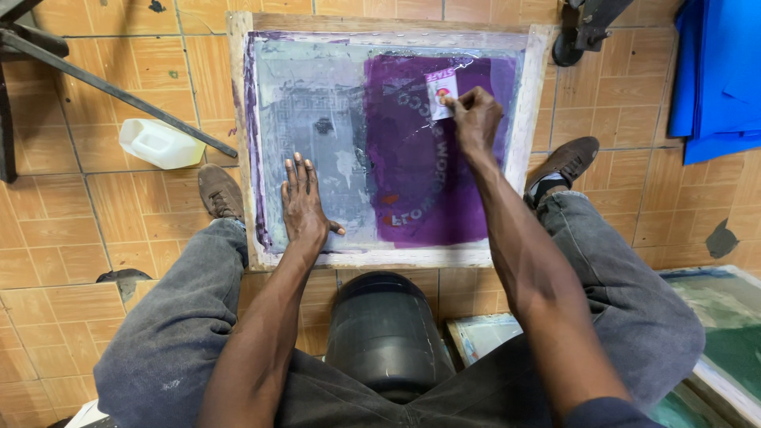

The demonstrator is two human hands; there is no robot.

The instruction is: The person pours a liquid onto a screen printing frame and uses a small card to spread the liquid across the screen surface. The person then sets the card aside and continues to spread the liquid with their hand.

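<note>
A wooden-framed printing screen (242,143) lies flat on the tiled floor between my feet. Its mesh is grey on the left and coated purple (432,182) on the right, with pale curved lettering showing through. My left hand (303,202) rests flat, fingers spread, on the grey mesh near the lower frame edge. My right hand (474,119) pinches a small white card (441,93) with a red mark and presses it against the purple area near the top.
A black bucket (386,333) stands between my knees. A white plastic jug (158,143) lies on the floor at left under a dark metal bar (111,89). Blue fabric (717,71) is at upper right. Another framed screen (733,333) with green mesh is at lower right.
</note>
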